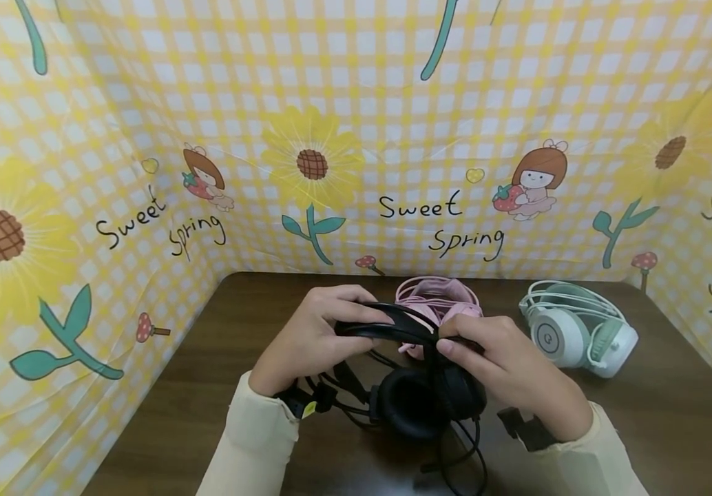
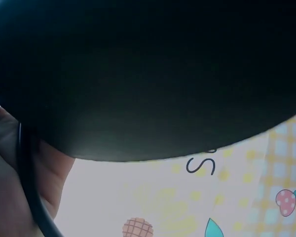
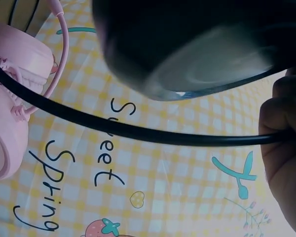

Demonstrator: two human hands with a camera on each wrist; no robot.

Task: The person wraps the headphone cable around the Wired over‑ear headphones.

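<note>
Black headphones [image 1: 414, 403] are held up over the table, ear cups hanging below the headband [image 1: 387, 332]. My left hand [image 1: 309, 331] grips the left part of that headband, thumb beneath and fingers over it. At the band's right end, above the ear cups, my right hand [image 1: 505, 355] pinches it between thumb and fingers. A large black surface [image 2: 148, 89] fills most of the left wrist view, beside part of my left palm. In the right wrist view, a thin black strip [image 3: 118, 129] runs to my right fingers [image 3: 286, 116]. A black cable [image 1: 476, 448] dangles below the cups.
Pink headphones [image 1: 439, 289] with a wound cable lie behind the black pair, partly hidden. White and mint-green headphones [image 1: 557, 337] lie to the right on the brown table [image 1: 195, 406]. Yellow checked cloth [image 1: 405, 124] walls the back and sides.
</note>
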